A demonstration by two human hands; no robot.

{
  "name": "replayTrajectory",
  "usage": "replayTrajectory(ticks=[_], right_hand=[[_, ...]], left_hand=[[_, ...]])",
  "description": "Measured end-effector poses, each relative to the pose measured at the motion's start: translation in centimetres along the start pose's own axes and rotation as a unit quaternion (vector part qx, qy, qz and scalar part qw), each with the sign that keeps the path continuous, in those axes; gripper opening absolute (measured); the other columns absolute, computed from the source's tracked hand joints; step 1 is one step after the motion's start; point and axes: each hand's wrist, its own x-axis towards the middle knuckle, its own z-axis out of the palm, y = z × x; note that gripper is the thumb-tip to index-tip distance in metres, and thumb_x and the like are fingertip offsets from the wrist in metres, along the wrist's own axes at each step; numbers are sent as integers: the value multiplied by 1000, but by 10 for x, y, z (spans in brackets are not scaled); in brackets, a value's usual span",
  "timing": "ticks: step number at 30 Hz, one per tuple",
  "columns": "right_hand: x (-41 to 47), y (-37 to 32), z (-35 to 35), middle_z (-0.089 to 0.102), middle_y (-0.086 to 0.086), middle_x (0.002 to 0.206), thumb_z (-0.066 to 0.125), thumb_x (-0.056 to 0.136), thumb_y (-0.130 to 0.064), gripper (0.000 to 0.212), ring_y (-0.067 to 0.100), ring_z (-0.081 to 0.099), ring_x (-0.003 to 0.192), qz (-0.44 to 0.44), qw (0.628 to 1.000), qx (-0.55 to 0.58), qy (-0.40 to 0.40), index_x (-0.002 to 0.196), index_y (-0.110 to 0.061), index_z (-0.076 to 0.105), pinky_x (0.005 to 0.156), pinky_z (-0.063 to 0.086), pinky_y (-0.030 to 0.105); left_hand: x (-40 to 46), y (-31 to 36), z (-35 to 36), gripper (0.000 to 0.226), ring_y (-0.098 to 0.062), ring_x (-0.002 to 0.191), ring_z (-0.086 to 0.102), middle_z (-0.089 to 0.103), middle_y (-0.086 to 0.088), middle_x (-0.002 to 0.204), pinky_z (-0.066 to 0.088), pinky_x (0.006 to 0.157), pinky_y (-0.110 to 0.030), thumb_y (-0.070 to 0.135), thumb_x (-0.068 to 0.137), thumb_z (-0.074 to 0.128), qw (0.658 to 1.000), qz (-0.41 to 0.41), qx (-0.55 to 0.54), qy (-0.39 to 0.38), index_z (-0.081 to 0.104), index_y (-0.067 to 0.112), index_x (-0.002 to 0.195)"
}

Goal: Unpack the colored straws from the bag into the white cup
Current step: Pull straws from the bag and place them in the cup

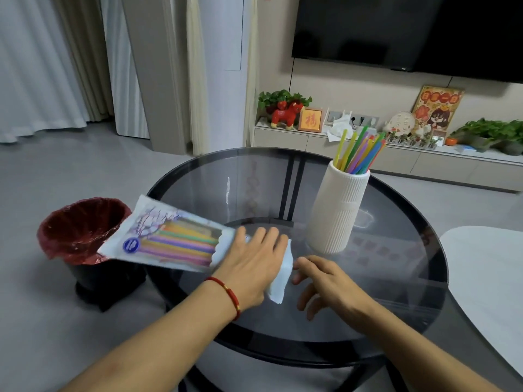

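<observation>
The white ribbed cup [336, 210] stands upright on the round dark glass table [249, 182], right of centre. A bunch of colored straws [358, 150] sticks out of its top, leaning right. The straw bag [169, 236], white with a printed picture of straws, lies flat at the table's left edge and juts out toward the bin. My left hand [254, 267], with a red string bracelet on the wrist, lies on the bag's right end and holds it. My right hand [325, 284] hovers just right of the bag's white corner, fingers apart, holding nothing.
A black bin with a red liner [79, 230] stands on the floor left of the table, under the bag's far end. A white tabletop [486, 278] borders the right side. A low TV cabinet with plants and ornaments [283, 111] runs along the back wall.
</observation>
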Motion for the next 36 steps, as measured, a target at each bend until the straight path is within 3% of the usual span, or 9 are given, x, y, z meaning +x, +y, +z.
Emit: replayTrajectory(ticks=[5, 10, 14, 19, 23, 28, 33, 36], right_hand=[[-5, -4, 14, 74, 26, 107, 44, 101, -65, 61, 33, 68, 67, 59, 985, 134, -89, 105, -14, 79, 54, 56, 35], [-3, 3, 25, 69, 16, 77, 47, 106, -49, 53, 22, 60, 59, 34, 981, 178, -74, 82, -13, 78, 48, 45, 28], [-2, 6, 26, 67, 12, 75, 51, 108, -35, 44, 15, 57, 57, 11, 980, 183, -82, 82, -13, 78, 50, 47, 24], [-1, 7, 20, 73, 7, 63, 59, 106, -30, 36, 13, 60, 49, -46, 996, 71, 39, 86, -7, 78, 48, 47, 24], [2, 7, 9, 83, -2, 80, 68, 101, -25, 18, 12, 78, 71, -94, 988, 10, 123, 90, -19, 81, 61, 58, 19], [5, 4, -11, 81, -5, 82, 73, 90, -27, 6, 12, 78, 80, -126, 981, -17, 150, 91, -29, 79, 69, 64, 22], [-3, 0, -43, 78, 14, 80, 74, 91, -19, 11, 21, 71, 71, -134, 976, -18, 169, 98, -15, 82, 66, 63, 28], [-17, -7, -63, 78, 11, 76, 72, 84, -30, 20, 28, 73, 68, -149, 969, -35, 192, 99, -19, 80, 64, 63, 32]], left_hand=[[0, 15, -20, 121, -33, 124, 34, 27, -13, 137, 12, 113, -67, 21, 62, 85, 996, 30, 80, 15, 5, 11, 153], [-4, 16, -24, 117, -35, 128, 29, 24, -15, 139, 5, 114, -70, 17, 66, 81, 995, 30, 95, -3, 4, 11, 154], [-7, 12, -18, 114, -35, 127, 30, 24, -15, 138, 3, 113, -72, 18, 68, 79, 996, 16, 86, -7, 4, 13, 154], [-11, -4, -5, 121, -30, 133, 30, 23, -8, 144, 6, 115, -70, 16, 66, 80, 1000, -17, 17, -14, -1, 23, 155], [-11, -19, 6, 125, -29, 139, 26, 20, -6, 147, 5, 116, -70, 17, 68, 81, 998, -37, -32, -49, -9, 28, 154], [-8, -30, 15, 125, -27, 142, 26, 21, -5, 147, 3, 115, -72, 20, 69, 82, 992, -54, -65, -96, -8, 31, 155], [-4, -37, 20, 125, -28, 146, 20, 19, -5, 152, 3, 114, -74, 17, 72, 81, 987, -75, -68, -124, -11, 32, 155], [-3, -40, 23, 128, -29, 150, 8, 10, -7, 158, 2, 112, -77, 16, 72, 79, 984, -82, -59, -146, -17, 33, 154]])
